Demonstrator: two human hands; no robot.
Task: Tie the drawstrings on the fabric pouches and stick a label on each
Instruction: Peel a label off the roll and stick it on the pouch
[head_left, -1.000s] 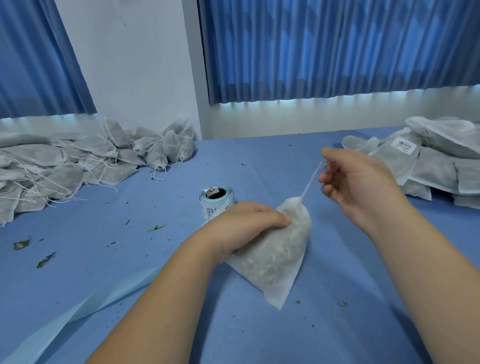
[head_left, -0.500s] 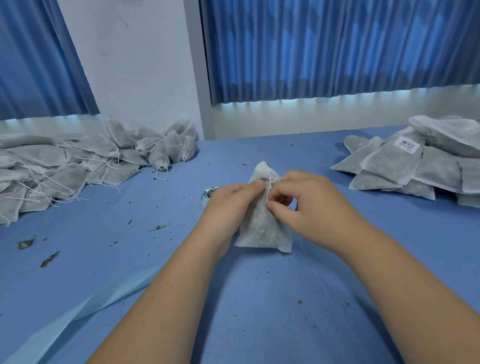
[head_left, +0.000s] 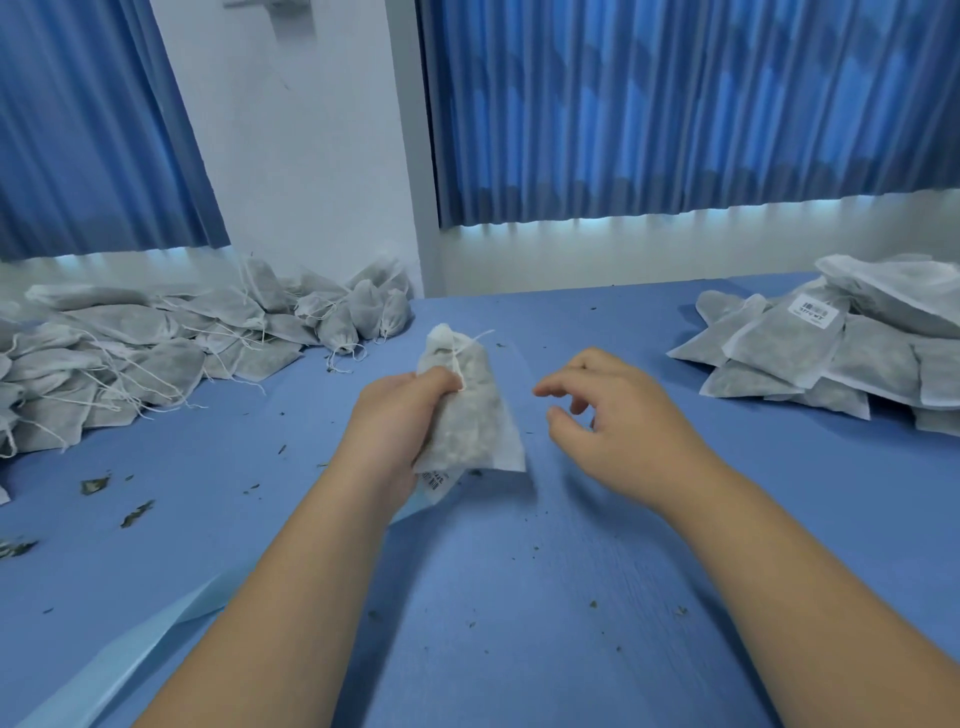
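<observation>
At centre frame, a grey-white fabric pouch filled with dried leaf (head_left: 470, 415) is gripped upright by the left hand (head_left: 400, 421), with fingers curled round its neck just below the gathered top. A thin white drawstring (head_left: 474, 339) is seen looping out at that top. The right hand (head_left: 623, 431) is held just right of the pouch, apart from it, fingers loosely bent and nothing pinched. A small white barcode label (head_left: 437, 482) is glimpsed under the pouch's lower edge; whether it is stuck on cannot be told. A heap of grey pouches with loose strings (head_left: 130, 358) is piled at the left of the frame on the blue bench (head_left: 519, 597), and a stack of flat labelled pouches (head_left: 831, 358) at the right. A pale blue backing strip (head_left: 130, 660) is trailed across the lower left.
</observation>
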